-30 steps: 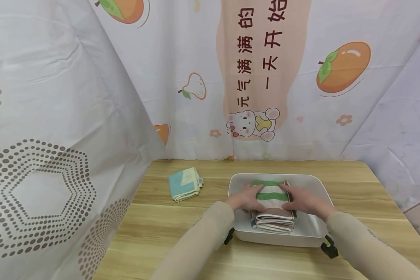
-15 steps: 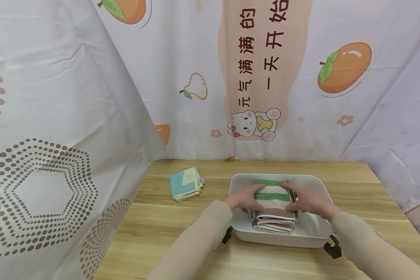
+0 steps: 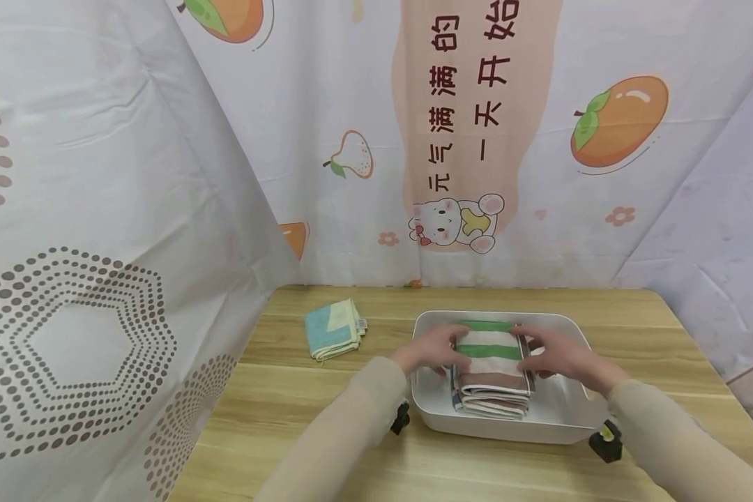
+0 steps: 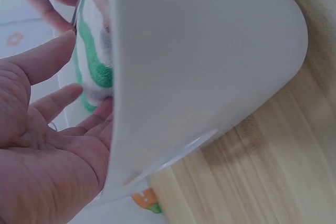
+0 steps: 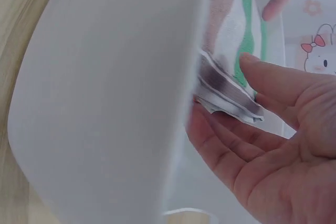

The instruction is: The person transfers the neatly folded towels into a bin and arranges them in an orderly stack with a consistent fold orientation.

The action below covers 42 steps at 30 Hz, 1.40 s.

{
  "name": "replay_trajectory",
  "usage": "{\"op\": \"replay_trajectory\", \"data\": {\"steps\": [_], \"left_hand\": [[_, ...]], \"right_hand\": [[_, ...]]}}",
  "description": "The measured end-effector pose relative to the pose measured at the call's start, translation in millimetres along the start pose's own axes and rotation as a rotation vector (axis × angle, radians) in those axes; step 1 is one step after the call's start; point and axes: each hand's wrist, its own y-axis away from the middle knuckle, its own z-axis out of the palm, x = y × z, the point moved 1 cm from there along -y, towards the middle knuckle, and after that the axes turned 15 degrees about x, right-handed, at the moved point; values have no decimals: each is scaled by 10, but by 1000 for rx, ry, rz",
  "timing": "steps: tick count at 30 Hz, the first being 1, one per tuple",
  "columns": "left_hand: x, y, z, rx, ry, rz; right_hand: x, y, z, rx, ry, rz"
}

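Note:
A folded towel (image 3: 491,352) with green, white and brown stripes lies on top of a stack of folded cloths (image 3: 491,404) inside a white rectangular bin (image 3: 502,431). My left hand (image 3: 436,348) is at the stack's left side, fingers spread and thumb tip near the towel's edge. On the opposite side, my right hand (image 3: 561,357) has its fingers loosely spread beside the dark-edged border. In the right wrist view the thumb hovers by the striped face, and the other fingers (image 5: 226,145) sit along the towel's side. The bin wall hides part of both hands' work in the wrist views.
A small folded blue and pale yellow cloth (image 3: 335,331) lies on the wooden table (image 3: 276,418), left of the bin. Printed curtains (image 3: 326,84) hang behind and at the left. Black wrist-camera mounts (image 3: 605,443) sit close to the bin's front corners.
Both hands have drawn slightly apart, the left hand leftward and the right hand rightward, uncovering more of the striped towel. The towel stack stays in the bin.

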Motion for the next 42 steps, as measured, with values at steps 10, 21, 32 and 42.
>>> {"op": "replay_trajectory", "data": {"steps": [10,21,32,42], "left_hand": [[-95,10,-193,-14,189,-47],[-146,128,-549,-20,348,-75],[-309,196,-829,19,471,-111],[-510,250,-1009,37,579,-130]], "right_hand": [[9,36,-212,1,-105,56],[21,89,-493,28,-129,113],[140,120,-689,72,-110,128],[253,182,-819,86,-136,144]]}}
